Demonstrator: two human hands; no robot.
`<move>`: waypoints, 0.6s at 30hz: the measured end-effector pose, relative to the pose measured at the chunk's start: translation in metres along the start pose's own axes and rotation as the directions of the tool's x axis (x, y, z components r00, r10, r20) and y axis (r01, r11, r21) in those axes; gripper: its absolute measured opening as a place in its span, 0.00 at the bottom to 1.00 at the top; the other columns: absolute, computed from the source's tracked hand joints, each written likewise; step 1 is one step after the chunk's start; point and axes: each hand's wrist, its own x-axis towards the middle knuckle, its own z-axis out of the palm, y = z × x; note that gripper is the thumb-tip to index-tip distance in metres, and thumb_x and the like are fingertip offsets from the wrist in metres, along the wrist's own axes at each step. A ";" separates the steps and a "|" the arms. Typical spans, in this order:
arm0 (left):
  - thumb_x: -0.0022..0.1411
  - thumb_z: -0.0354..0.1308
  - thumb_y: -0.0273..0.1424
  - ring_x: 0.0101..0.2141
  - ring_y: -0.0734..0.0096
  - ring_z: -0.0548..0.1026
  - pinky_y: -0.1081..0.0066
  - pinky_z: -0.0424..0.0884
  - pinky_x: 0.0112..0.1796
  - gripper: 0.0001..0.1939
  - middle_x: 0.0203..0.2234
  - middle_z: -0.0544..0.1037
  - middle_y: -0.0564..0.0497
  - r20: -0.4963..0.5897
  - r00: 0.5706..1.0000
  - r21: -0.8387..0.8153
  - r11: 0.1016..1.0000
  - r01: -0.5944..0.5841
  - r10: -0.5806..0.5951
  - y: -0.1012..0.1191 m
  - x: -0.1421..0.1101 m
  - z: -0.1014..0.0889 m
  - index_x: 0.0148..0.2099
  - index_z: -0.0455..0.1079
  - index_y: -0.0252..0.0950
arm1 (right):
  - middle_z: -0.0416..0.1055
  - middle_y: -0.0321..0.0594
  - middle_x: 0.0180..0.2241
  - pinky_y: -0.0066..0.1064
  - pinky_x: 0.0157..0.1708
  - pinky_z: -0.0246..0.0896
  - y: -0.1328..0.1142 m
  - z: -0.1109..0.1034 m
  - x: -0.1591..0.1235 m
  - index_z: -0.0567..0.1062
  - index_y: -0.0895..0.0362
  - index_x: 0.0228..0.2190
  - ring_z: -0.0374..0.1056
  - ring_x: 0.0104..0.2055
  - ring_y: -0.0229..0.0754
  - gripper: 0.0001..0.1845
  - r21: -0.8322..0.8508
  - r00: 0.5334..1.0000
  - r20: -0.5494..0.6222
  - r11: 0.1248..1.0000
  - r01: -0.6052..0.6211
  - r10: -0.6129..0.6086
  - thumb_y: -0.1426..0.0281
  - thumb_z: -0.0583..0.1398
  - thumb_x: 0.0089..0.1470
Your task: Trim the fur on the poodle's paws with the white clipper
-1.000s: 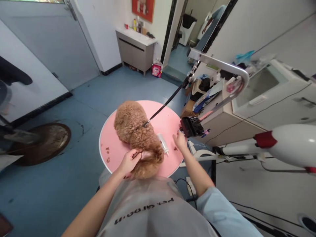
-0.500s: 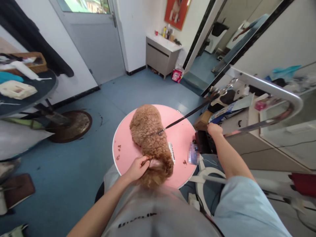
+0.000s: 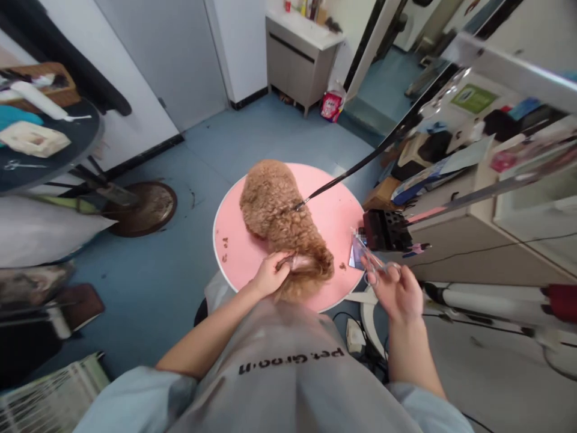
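Observation:
A curly brown dog (image 3: 273, 195) is on the round pink table (image 3: 336, 225), its head towards me. My left hand (image 3: 273, 273) is closed on the dog's ear flap, turned back so that pale pink skin shows. To the right of the table my right hand (image 3: 399, 288) holds a pair of scissors (image 3: 377, 264) by the finger loops, the blades pointing up and left towards the table edge. A black leash (image 3: 347, 174) runs from the dog's neck area up to a metal bar. Small tufts of cut hair (image 3: 224, 249) lie on the tabletop.
A black tool holder (image 3: 385, 230) stands at the table's right edge beside a phone-like object (image 3: 357, 252), partly blurred. The metal grooming arm (image 3: 509, 66) reaches across the right. A dark side table (image 3: 85, 141) with a basket is at left, a cabinet (image 3: 291, 66) at the back.
My right hand has come back from beside the tool holder and now has scissors in it. The left hand keeps its hold on the ear. My view has tilted downward.

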 end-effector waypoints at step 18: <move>0.56 0.52 0.21 0.45 0.68 0.76 0.67 0.71 0.48 0.17 0.44 0.78 0.46 -0.066 0.997 -0.118 0.993 0.023 -0.031 0.009 -0.011 0.015 0.48 0.70 0.35 | 0.70 0.36 0.31 0.22 0.18 0.67 0.072 0.096 -0.048 0.72 0.54 0.46 0.66 0.25 0.33 0.29 0.030 0.892 0.141 0.899 -0.438 0.430 0.66 0.69 0.40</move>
